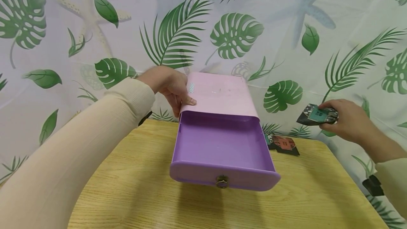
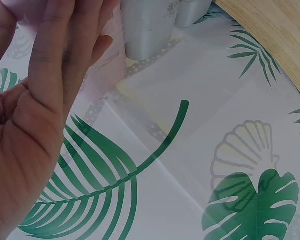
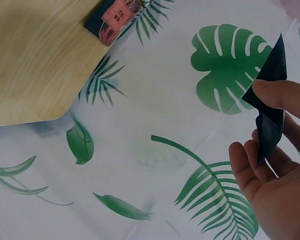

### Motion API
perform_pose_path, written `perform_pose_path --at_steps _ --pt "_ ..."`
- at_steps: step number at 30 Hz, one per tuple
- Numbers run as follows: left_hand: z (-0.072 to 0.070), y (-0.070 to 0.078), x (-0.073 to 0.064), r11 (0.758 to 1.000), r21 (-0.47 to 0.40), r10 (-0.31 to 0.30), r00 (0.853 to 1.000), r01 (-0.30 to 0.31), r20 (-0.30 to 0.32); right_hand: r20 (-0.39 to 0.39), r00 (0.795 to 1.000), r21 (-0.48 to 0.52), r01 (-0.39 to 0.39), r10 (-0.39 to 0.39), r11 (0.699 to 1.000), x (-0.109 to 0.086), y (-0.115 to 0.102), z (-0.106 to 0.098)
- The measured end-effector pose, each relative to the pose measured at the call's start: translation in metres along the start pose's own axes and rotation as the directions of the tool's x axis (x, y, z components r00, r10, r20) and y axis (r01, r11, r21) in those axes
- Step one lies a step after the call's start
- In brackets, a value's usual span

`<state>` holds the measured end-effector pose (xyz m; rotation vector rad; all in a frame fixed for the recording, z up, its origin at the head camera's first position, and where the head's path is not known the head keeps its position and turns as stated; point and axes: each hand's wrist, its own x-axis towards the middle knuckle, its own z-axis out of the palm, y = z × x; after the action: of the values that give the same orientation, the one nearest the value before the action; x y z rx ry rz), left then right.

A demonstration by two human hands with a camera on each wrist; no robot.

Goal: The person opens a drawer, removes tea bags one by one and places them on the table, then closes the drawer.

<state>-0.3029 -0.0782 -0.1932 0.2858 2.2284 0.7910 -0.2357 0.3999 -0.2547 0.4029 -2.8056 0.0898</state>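
Note:
My left hand [image 1: 173,89] grips the upper left side of a pink drawer box [image 1: 222,93], its thumb lying on the top. The box is tilted toward me, with its purple drawer [image 1: 219,144] pulled far out and the drawer floor showing. A small brass ring pull [image 1: 222,181] sits on the drawer front. Off to the right, above the table, my right hand [image 1: 353,121] pinches a dark sachet [image 1: 318,114] with a teal label between thumb and fingers. In the right wrist view the same sachet [image 3: 271,100] looks creased, and its plain dark side faces the camera.
Behind the box, at the right rear of the wooden table [image 1: 133,186], lie sachets, one with a red label [image 1: 286,144] and another partly hidden by the drawer. A leaf-printed cloth [image 1: 197,20] hangs behind the table. Pale rounded objects [image 2: 150,35] show beside the box in the left wrist view.

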Motion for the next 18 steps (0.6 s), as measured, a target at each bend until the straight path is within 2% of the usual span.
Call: perform_pose_path --at_steps 8,14,18 --pt "0.0 -0.001 0.0 1.0 -0.002 0.0 1.0 0.0 0.002 0.038 0.998 0.013 -0.044 0.044 0.999 -0.005 0.016 0.01" --pt "0.0 -0.001 -0.001 1.0 -0.005 -0.001 1.0 0.001 -0.001 0.107 0.99 0.02 -0.093 0.09 0.995 -0.01 0.028 0.019" --pt "0.0 -0.001 -0.001 1.0 -0.001 -0.002 1.0 0.002 -0.002 0.135 0.987 0.016 -0.094 0.091 0.995 -0.014 0.033 0.026"
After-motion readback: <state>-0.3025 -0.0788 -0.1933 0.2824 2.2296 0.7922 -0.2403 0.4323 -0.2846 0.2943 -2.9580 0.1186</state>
